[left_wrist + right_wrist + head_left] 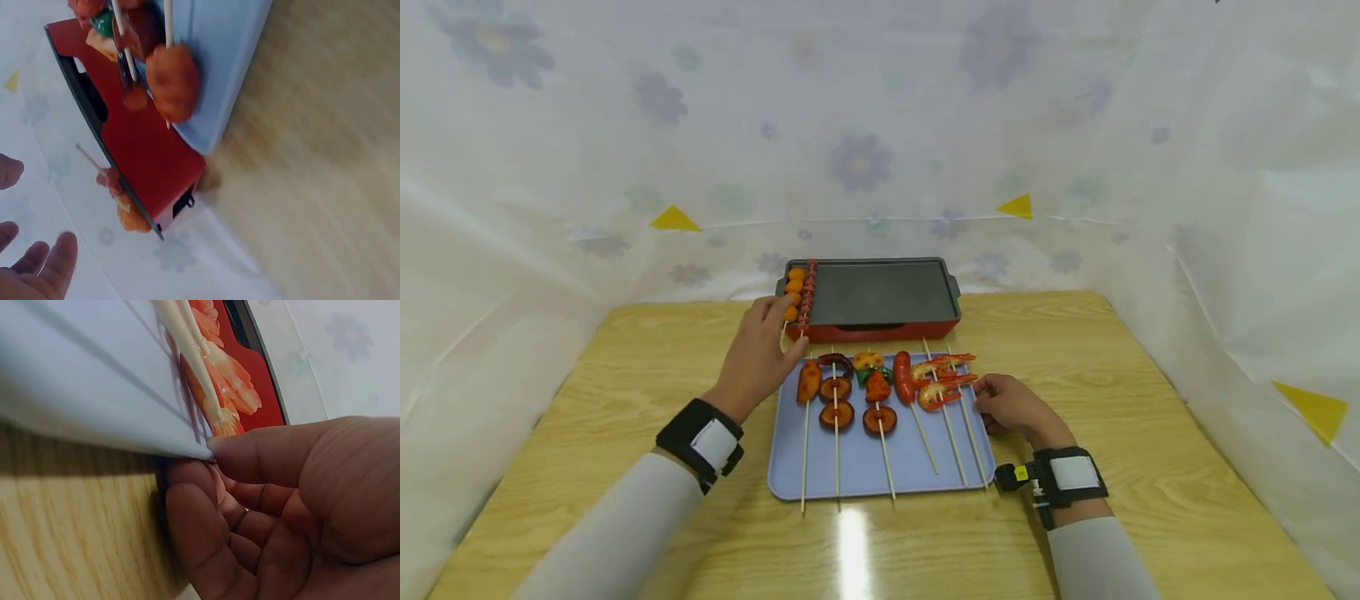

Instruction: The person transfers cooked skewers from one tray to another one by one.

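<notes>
My right hand [1011, 408] pinches the right rim of the pale blue tray [865, 475]; in the right wrist view the thumb [262, 453] lies on top and curled fingers are below. My left hand [758, 354], fingers spread and apart in the left wrist view, is over the left front corner of the red-sided grill [880, 292], near an orange-ball skewer [794, 286] and a dark red meat skewer [808, 292]. On the tray lie shrimp skewers [936, 392], a sausage skewer [903, 379], mushroom skewers [837, 415] and a browned-piece skewer [808, 381].
The tray stands on a wooden table [662, 517], just in front of the grill. Several sticks reach past the tray's front rim. Behind the grill hangs a flowered sheet [910, 108] with yellow triangles, and pale sheets flank both sides.
</notes>
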{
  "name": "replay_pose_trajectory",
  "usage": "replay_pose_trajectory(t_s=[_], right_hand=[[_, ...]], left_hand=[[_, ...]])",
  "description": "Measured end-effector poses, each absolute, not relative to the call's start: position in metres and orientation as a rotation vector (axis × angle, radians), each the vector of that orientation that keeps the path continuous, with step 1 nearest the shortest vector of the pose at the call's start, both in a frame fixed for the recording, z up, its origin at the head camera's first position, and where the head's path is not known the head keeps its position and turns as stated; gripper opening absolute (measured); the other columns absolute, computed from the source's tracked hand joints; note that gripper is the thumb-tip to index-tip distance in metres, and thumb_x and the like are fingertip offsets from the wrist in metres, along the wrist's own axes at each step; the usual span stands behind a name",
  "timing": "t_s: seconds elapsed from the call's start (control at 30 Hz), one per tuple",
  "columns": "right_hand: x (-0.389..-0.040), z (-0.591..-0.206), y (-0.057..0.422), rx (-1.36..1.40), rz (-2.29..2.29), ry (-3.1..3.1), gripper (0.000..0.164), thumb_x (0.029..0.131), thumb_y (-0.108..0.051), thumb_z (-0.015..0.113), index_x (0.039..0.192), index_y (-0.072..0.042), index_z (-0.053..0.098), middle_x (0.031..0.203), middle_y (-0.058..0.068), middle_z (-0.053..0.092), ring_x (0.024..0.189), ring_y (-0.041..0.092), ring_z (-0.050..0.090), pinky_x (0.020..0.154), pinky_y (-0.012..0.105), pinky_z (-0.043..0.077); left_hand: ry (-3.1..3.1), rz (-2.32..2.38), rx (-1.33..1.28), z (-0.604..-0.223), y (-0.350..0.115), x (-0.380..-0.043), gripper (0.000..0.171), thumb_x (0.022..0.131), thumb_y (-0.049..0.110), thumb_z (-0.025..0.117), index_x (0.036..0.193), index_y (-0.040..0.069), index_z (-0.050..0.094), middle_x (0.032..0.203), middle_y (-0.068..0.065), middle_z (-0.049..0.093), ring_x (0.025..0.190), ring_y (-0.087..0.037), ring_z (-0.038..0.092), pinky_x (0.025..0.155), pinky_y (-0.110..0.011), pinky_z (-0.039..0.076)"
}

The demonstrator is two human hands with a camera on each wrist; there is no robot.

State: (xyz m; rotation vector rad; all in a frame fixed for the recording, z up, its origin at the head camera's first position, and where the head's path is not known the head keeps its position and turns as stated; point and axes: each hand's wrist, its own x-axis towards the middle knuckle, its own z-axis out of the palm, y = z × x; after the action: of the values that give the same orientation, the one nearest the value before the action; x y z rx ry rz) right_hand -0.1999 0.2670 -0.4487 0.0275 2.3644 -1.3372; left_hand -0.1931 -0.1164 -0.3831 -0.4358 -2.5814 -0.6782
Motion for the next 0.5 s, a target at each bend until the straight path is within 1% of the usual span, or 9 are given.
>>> replay_pose_trajectory(t_s=[0.1,0.2,0.23,0.3,0.37,0.43,0.5], right_hand=[[-0.200,-0.449,0.269,0.025,-1.349,2.356,0.018,0.096,-0.003,0.054,0.113,0.004,0.055,0.085,0.010,0.057,0.066,0.019,0.055,0.057,0.031,0.049],[-0.200,-0.450,0.269,0.028,-1.357,2.348,0.018,0.097,-0.003,0.054,0.113,0.004,0.055,0.085,0.010,0.056,0.066,0.019,0.055,0.058,0.031,0.049],[-0.200,-0.450,0.269,0.031,-1.360,2.347,0.018,0.097,-0.003,0.054,0.113,0.004,0.055,0.085,0.010,0.057,0.066,0.019,0.055,0.058,0.031,0.049],[-0.200,-0.450,0.269,0.032,-1.361,2.348,0.018,0.097,-0.003,0.054,0.113,0.004,0.055,0.086,0.010,0.057,0.066,0.019,0.055,0.058,0.031,0.049],[-0.200,-0.449,0.269,0.029,-1.362,2.345,0.019,0.097,-0.003,0.054,0.114,0.004,0.055,0.086,0.010,0.058,0.066,0.019,0.056,0.058,0.031,0.049],[-0.200,-0.448,0.268,0.031,-1.363,2.345,0.018,0.097,-0.003,0.054,0.114,0.004,0.055,0.086,0.010,0.057,0.066,0.019,0.055,0.058,0.031,0.049],[-0.200,-0.448,0.268,0.032,-1.361,2.345,0.018,0.097,-0.003,0.054,0.113,0.004,0.055,0.086,0.010,0.057,0.067,0.019,0.055,0.058,0.031,0.049]], left_hand=[[-2.699,-0.703,-0.420,-0.373,-0.118,-0.205,0.060,0.090,0.014,0.073,0.141,-0.004,0.046,0.124,-0.027,0.048,0.097,-0.036,0.055,0.084,-0.047,0.050],[-2.808,-0.743,-0.368,-0.366,-0.118,-0.214,0.063,0.091,0.015,0.071,0.143,-0.005,0.043,0.124,-0.028,0.049,0.093,-0.036,0.056,0.081,-0.048,0.050],[-2.835,-0.745,-0.353,-0.365,-0.118,-0.217,0.062,0.091,0.016,0.071,0.143,-0.005,0.043,0.122,-0.028,0.051,0.091,-0.036,0.057,0.079,-0.048,0.050],[-2.885,-0.731,-0.343,-0.365,-0.118,-0.221,0.060,0.091,0.016,0.071,0.141,-0.006,0.046,0.119,-0.028,0.055,0.092,-0.036,0.058,0.079,-0.048,0.050],[-2.924,-0.698,-0.355,-0.367,-0.117,-0.223,0.049,0.090,0.014,0.071,0.130,-0.007,0.053,0.108,-0.025,0.061,0.089,-0.035,0.059,0.077,-0.047,0.050],[-2.958,-0.663,-0.368,-0.370,-0.117,-0.224,0.032,0.089,0.011,0.071,0.114,-0.007,0.060,0.093,-0.019,0.063,0.078,-0.030,0.059,0.070,-0.043,0.049],[-2.984,-0.655,-0.367,-0.373,-0.116,-0.225,0.013,0.088,0.006,0.069,0.091,-0.004,0.061,0.075,-0.011,0.055,0.065,-0.025,0.053,0.061,-0.037,0.043]])
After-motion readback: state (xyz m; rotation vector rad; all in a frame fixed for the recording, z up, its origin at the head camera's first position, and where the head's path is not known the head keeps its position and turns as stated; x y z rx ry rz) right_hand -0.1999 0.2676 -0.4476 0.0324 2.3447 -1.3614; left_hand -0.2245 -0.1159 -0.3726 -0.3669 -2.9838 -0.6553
